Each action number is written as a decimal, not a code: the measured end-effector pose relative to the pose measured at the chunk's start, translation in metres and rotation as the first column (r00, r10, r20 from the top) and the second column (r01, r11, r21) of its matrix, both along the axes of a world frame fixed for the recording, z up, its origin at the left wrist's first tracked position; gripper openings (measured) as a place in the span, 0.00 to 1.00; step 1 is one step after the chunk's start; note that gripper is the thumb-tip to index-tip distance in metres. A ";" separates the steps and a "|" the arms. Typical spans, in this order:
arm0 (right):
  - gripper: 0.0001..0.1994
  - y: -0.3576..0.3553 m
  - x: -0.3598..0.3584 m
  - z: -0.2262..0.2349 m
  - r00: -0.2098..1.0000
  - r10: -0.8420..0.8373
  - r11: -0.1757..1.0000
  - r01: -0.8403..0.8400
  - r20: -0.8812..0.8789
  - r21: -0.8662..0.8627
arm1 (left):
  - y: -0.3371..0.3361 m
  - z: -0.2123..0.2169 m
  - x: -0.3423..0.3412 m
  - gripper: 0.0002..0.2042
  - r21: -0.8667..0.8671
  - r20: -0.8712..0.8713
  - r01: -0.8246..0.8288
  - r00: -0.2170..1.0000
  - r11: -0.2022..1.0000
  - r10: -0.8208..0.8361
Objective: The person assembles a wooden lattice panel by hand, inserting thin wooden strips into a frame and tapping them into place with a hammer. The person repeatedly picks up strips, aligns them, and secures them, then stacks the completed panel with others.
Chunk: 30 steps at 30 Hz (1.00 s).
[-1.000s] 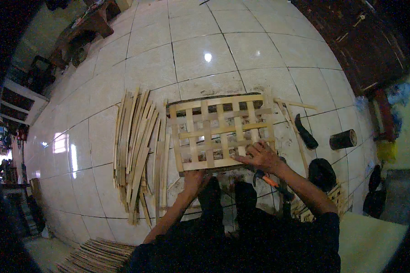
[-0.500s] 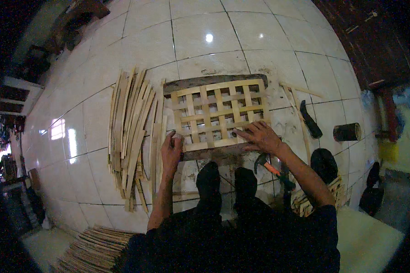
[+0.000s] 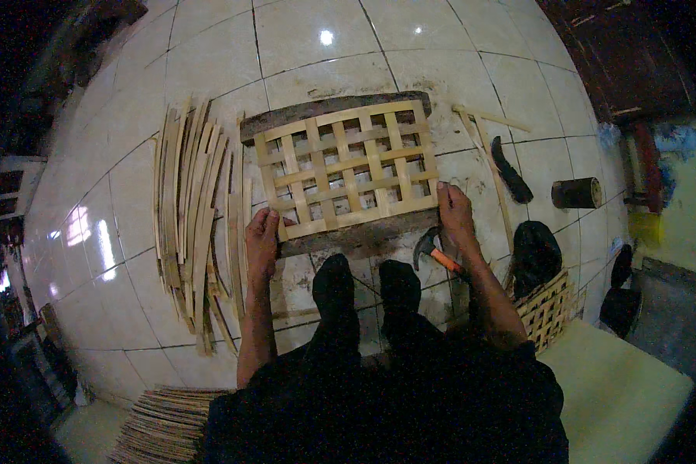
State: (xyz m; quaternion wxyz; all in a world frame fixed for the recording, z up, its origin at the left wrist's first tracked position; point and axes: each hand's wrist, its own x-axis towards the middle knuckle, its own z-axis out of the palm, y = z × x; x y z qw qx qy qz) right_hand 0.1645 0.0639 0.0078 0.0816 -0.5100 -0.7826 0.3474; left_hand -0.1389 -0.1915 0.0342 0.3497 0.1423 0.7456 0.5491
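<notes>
Woven lattice panel (image 3: 346, 166), pale flat strips, open square mesh; lies centrally across two dark wooden boards, the upper board (image 3: 329, 113) at its 12 o'clock edge, the lower board (image 3: 356, 243) at its 6 o'clock edge.
Left hand (image 3: 263, 241), at the panel's 8 o'clock corner; thumb and curled fingers pinching the edge.
Right hand (image 3: 455, 210), at 4 o'clock; thumb on top, fingers bent, pinching the side edge.
Claw hammer (image 3: 444, 259), orange-and-dark handle, at 5 o'clock, near the right forearm.
Loose flat strips (image 3: 185, 224), heaped lengthwise, at 9 o'clock.
Dark curved object (image 3: 510, 172), kind unclear, and dark cylinder (image 3: 576, 193), pale-ended, at 3 o'clock.
Second woven lattice (image 3: 547, 315), at 4 o'clock.
Bundle of thin sticks (image 3: 162, 425), at 7 o'clock.
Tiled floor (image 3: 309, 69), pale, beneath.
</notes>
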 end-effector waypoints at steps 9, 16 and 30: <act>0.17 -0.025 0.007 0.009 0.984 0.171 0.909 -0.177 0.049 0.378 | -0.002 -0.015 0.003 0.13 0.116 0.101 -0.086 0.992 0.990 0.074; 0.14 0.003 -0.017 -0.012 0.993 0.090 0.902 -0.051 -0.071 0.428 | 0.005 -0.019 0.000 0.13 0.111 -0.022 -0.062 0.998 0.992 0.065; 0.15 0.015 0.012 -0.040 0.993 0.088 0.917 -0.050 -0.078 0.396 | -0.003 -0.040 0.007 0.12 0.015 -0.307 -0.158 0.939 0.987 0.155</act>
